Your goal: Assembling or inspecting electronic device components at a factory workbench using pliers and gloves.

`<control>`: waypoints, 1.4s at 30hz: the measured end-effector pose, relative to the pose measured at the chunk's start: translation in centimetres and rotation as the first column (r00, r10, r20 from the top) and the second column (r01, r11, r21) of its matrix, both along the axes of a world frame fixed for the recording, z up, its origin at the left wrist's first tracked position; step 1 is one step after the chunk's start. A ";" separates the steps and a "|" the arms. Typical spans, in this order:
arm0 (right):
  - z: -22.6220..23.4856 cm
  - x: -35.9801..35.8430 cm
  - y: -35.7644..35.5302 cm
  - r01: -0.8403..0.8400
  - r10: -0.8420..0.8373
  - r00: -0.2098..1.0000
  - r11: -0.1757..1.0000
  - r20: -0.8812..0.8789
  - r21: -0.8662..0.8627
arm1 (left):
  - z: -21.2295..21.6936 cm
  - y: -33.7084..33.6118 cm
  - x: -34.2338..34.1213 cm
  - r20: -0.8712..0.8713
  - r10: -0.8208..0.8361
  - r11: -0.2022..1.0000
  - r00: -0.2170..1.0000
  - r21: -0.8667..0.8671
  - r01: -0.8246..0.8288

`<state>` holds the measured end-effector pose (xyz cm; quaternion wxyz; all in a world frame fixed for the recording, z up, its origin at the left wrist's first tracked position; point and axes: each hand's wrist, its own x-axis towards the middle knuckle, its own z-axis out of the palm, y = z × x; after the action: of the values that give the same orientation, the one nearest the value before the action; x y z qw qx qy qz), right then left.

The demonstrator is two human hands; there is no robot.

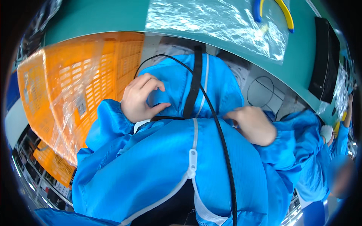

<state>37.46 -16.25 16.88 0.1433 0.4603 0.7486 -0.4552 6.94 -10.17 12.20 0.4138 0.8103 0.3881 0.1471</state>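
My left hand (141,96) is over my lap, thumb and fingers curved apart with nothing between them. My right hand (256,124) is at the right side of my waist with its fingers curled inward; whatever they hold, if anything, is hidden. Between the hands lies my blue zipped jacket (222,84), crossed by a black strap (193,84). A thin black cable (223,147) runs down the jacket front and loops over toward my left hand. Its far end drops out of sight beside that hand.
An orange plastic crate (124,64) with clear film stands at my left. Ahead is a green table (94,19) bearing a clear plastic bag (211,22), pliers with blue and yellow handles (284,13) and a black bar (325,60). At my right a person in blue (309,150) sits close.
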 end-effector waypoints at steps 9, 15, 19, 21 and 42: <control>-3.8 0.5 -5.8 0.408 -0.416 0.907 0.827 -0.068 0.387 | 1.4 1.0 9.6 0.269 -0.329 0.942 0.905 0.162 0.295; -4.1 1.7 -7.4 0.586 -0.644 0.764 0.663 -0.046 0.466 | -1.2 -1.1 12.7 0.243 -0.735 0.678 0.633 0.225 0.700; -3.9 1.0 -8.5 0.736 -0.787 0.610 0.519 -0.094 0.435 | -1.5 -2.0 13.8 0.089 -0.908 0.387 0.409 -0.190 0.902; -3.6 0.7 -8.9 0.748 -0.779 0.605 0.486 -0.164 0.453 | -1.5 -2.4 14.0 0.156 -0.868 0.416 0.471 -0.287 0.863; -4.6 -3.5 -11.9 0.135 -0.660 0.688 0.525 0.302 0.840 | -2.4 -2.7 15.0 -0.224 -0.821 0.456 0.524 0.294 0.840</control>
<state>33.95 -28.15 12.26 0.0447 0.7600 0.6462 0.0530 21.95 -12.90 9.80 0.2638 0.9609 -0.0807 -0.0239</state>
